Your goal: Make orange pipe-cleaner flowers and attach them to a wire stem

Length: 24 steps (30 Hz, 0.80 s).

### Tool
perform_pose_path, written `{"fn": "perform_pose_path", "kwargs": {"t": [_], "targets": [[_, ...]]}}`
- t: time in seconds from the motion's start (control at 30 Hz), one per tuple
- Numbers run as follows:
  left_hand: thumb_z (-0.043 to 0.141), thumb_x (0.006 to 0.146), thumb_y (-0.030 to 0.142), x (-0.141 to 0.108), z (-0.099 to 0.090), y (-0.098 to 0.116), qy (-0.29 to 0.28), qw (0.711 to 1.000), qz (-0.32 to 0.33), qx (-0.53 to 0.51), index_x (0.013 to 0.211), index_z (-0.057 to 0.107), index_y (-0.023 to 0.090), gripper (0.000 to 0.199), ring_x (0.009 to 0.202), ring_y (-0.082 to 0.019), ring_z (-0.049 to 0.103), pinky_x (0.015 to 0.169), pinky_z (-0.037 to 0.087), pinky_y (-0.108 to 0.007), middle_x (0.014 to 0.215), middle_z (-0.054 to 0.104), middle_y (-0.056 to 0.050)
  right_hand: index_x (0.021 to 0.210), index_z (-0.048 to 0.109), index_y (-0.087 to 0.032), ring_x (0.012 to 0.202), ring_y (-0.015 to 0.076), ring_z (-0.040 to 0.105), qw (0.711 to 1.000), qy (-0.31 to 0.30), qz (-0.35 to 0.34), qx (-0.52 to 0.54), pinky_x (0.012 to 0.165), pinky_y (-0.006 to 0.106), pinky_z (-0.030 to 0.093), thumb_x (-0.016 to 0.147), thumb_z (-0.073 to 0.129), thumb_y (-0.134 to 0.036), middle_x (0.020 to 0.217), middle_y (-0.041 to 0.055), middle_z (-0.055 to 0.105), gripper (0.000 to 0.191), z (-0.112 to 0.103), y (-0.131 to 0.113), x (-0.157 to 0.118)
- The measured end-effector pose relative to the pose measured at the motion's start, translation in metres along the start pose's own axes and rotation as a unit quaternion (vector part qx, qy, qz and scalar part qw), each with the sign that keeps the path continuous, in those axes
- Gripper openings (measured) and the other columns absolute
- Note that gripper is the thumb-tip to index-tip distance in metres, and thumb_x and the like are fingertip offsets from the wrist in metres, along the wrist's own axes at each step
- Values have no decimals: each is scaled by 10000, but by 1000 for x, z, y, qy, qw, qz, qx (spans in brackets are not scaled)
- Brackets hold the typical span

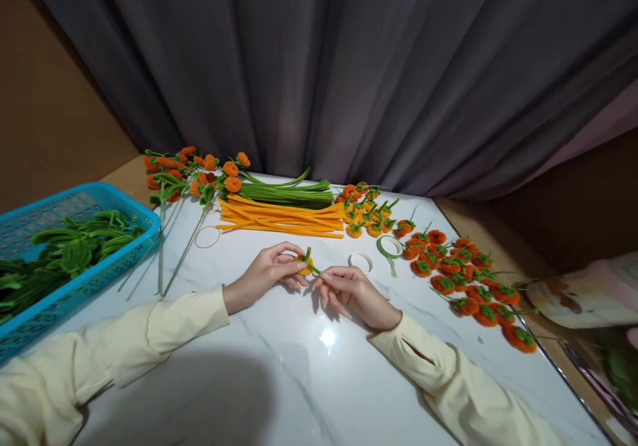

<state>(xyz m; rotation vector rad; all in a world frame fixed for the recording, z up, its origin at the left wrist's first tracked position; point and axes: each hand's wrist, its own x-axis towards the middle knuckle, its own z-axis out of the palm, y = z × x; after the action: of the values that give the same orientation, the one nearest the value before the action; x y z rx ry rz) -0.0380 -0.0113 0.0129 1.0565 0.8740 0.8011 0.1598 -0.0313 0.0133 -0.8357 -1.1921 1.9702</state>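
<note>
Over the middle of the white marbled table (209, 379), my left hand (269, 270) pinches a small yellow-orange pipe-cleaner flower (305, 262). Green pipe cleaner sticks out of the flower, one bit pointing up and another toward the right. My right hand (356, 291) grips the end of that green pipe cleaner (314, 269) between thumb and forefinger, its other fingers loosely curled. Beyond the hands lie a bundle of yellow-orange pipe cleaners (284, 217) and a bundle of green pipe cleaners (289, 193). Several yellow flowers with green backs (366, 217) sit to their right.
A blue basket (149, 223) of green pipe-cleaner leaves (74, 246) stands at left. Stemmed orange flowers (232, 184) lie at the back left. Rolls of green tape (390, 247) and white tape (361, 261) sit near several orange flowers (451, 264). A grey curtain (309, 67) hangs behind.
</note>
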Motion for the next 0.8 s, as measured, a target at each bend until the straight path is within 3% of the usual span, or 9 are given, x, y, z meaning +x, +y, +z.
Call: {"fn": "perform_pose_path", "kwargs": {"t": [0.43,0.8], "targets": [[631,754,303,-1,-2,5,-22,999,-6,-32,921,529,134,258,691,-219,697,657,548,-287,757,686,-68,737,641,-76,311,50,415,1000,16,9,12,310,170,288,799,610,-311,569,51,632,245,2,-2,1],[700,709,282,-2,-1,7,-33,999,-15,-28,923,529,146,306,705,-208,691,626,544,-264,789,668,-50,740,640,-74,311,54,426,1000,14,7,13,313,174,287,804,600,-301,567,51,629,239,2,-2,1]]}}
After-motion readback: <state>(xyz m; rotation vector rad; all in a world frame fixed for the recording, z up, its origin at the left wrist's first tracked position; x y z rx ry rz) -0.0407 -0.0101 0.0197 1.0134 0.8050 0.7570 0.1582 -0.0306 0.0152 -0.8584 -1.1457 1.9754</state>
